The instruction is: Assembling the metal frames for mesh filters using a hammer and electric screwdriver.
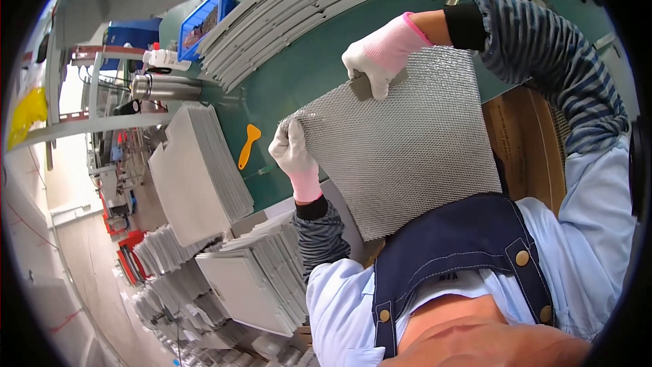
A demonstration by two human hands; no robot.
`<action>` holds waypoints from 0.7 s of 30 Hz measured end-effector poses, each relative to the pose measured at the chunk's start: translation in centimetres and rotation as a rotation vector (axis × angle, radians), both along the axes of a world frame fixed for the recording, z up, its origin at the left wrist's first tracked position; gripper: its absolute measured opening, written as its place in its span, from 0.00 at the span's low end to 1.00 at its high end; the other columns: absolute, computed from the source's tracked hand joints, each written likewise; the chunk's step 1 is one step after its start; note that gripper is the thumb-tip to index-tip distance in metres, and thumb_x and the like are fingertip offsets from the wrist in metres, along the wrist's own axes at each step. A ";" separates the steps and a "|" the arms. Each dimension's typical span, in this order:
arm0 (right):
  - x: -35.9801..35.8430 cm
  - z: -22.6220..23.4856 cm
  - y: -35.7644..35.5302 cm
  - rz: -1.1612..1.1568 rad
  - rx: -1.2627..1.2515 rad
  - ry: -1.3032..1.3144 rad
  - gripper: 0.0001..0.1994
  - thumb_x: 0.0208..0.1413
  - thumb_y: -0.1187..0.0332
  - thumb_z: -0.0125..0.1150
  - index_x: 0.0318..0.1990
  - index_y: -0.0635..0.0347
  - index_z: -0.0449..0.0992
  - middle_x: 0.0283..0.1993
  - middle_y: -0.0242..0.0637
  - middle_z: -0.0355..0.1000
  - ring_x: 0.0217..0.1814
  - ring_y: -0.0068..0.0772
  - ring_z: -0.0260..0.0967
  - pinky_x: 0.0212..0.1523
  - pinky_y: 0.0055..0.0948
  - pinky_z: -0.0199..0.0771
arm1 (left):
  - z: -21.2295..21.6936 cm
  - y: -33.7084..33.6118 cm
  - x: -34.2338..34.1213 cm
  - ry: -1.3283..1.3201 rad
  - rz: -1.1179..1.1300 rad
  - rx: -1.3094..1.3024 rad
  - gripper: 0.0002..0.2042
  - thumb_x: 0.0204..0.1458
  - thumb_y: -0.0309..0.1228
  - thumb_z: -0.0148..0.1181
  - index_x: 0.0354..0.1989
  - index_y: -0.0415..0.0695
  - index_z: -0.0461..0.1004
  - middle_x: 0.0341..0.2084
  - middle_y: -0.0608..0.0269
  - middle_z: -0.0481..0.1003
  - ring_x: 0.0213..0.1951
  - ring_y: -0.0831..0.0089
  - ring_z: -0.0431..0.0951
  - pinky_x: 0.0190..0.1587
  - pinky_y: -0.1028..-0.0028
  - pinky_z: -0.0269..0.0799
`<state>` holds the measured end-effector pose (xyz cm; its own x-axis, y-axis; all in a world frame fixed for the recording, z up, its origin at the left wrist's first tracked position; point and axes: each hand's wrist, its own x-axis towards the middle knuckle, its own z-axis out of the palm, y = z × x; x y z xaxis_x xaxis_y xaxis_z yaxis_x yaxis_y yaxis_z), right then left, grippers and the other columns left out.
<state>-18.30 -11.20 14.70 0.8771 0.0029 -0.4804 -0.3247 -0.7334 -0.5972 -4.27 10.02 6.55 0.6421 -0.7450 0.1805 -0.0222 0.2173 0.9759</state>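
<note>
While the lower right of the frame is filled by the person's own light blue shirt and dark blue bib apron (448, 251), the silver expanded-metal mesh sheet (401, 156) sits just above it at frame centre, held tilted over the green worktop (305, 68). Left hand (293, 151), in a white knit glove with pink cuff, is curled around the mesh sheet's left corner, fingers closed on the edge. Right hand (380, 54), same kind of glove, is at the sheet's top edge, upper centre of frame, fingers pinched on a small grey flat piece (363, 86) lying against the mesh; can't tell what that piece is. Both forearms wear striped dark sleeves. A brown cardboard sheet (526, 143) shows right of the mesh, partly under it.

Left of the left hand, an orange plastic scraper (248, 144) lies on the worktop, apart from the glove. Further left, stacks of grey flat panels (200, 170) lean at centre left, more stacks at lower left (258, 278). Long grey panels (299, 7) are piled along the top of the frame. Upper left: a blue plastic crate (207, 20), a steel flask lying on its side (166, 86), a white bottle (163, 60). A yellow bag (27, 112) is at far left.
</note>
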 end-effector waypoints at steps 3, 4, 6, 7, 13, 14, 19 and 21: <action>-0.9 -0.5 0.0 0.004 0.008 -0.107 0.15 0.39 0.67 0.69 0.34 0.68 0.78 0.28 0.38 0.75 0.31 0.34 0.74 0.34 0.31 0.75 | -0.3 0.6 0.4 -0.015 -0.015 0.026 0.11 0.60 0.29 0.52 0.34 0.33 0.75 0.29 0.66 0.76 0.29 0.83 0.70 0.37 0.81 0.65; -0.9 -0.4 -0.5 -0.005 0.010 -0.114 0.15 0.39 0.67 0.69 0.34 0.68 0.78 0.28 0.38 0.75 0.31 0.34 0.74 0.34 0.31 0.75 | -0.2 0.5 0.4 -0.022 -0.006 0.053 0.11 0.60 0.29 0.52 0.34 0.33 0.75 0.29 0.67 0.76 0.29 0.83 0.70 0.37 0.81 0.65; -0.9 0.2 -2.2 0.088 -0.072 0.041 0.15 0.40 0.66 0.69 0.34 0.67 0.78 0.28 0.39 0.75 0.31 0.34 0.73 0.33 0.32 0.73 | -0.3 0.6 0.7 0.008 -0.012 0.025 0.11 0.59 0.30 0.53 0.33 0.33 0.75 0.28 0.68 0.75 0.29 0.83 0.70 0.37 0.81 0.65; -1.5 0.5 -3.2 0.104 -0.106 0.063 0.14 0.40 0.66 0.69 0.34 0.67 0.79 0.27 0.39 0.74 0.30 0.32 0.72 0.32 0.31 0.71 | -0.6 0.9 1.3 0.044 -0.024 0.014 0.10 0.58 0.29 0.55 0.35 0.33 0.75 0.28 0.68 0.76 0.28 0.84 0.69 0.35 0.81 0.64; -5.0 -0.4 -2.1 -0.264 0.024 -0.141 0.11 0.41 0.68 0.67 0.31 0.68 0.78 0.23 0.36 0.73 0.25 0.29 0.70 0.28 0.29 0.70 | 2.1 -2.1 5.6 -0.754 -0.038 0.358 0.24 0.47 0.29 0.64 0.52 0.34 0.70 0.47 0.51 0.74 0.47 0.66 0.75 0.50 0.72 0.69; -5.2 -0.4 -1.9 -0.288 0.039 -0.161 0.11 0.42 0.69 0.67 0.31 0.68 0.78 0.23 0.37 0.73 0.25 0.28 0.70 0.27 0.28 0.70 | 4.8 -4.0 4.5 -0.932 -0.081 0.316 0.26 0.44 0.31 0.66 0.53 0.34 0.69 0.50 0.47 0.72 0.51 0.62 0.73 0.53 0.71 0.68; -4.9 1.3 -0.6 -0.317 0.049 -0.068 0.09 0.43 0.71 0.66 0.29 0.69 0.77 0.23 0.37 0.73 0.25 0.27 0.70 0.26 0.26 0.69 | 8.7 -12.2 -2.5 -0.887 -0.814 0.576 0.20 0.42 0.35 0.67 0.44 0.38 0.76 0.33 0.51 0.79 0.33 0.66 0.80 0.39 0.72 0.74; -5.3 1.0 -1.0 -0.309 0.069 -0.151 0.08 0.44 0.72 0.65 0.28 0.70 0.77 0.22 0.37 0.72 0.23 0.26 0.69 0.25 0.25 0.69 | 7.5 -13.7 -3.0 -0.726 -1.035 0.762 0.15 0.43 0.36 0.66 0.36 0.38 0.79 0.22 0.57 0.78 0.24 0.70 0.78 0.31 0.72 0.73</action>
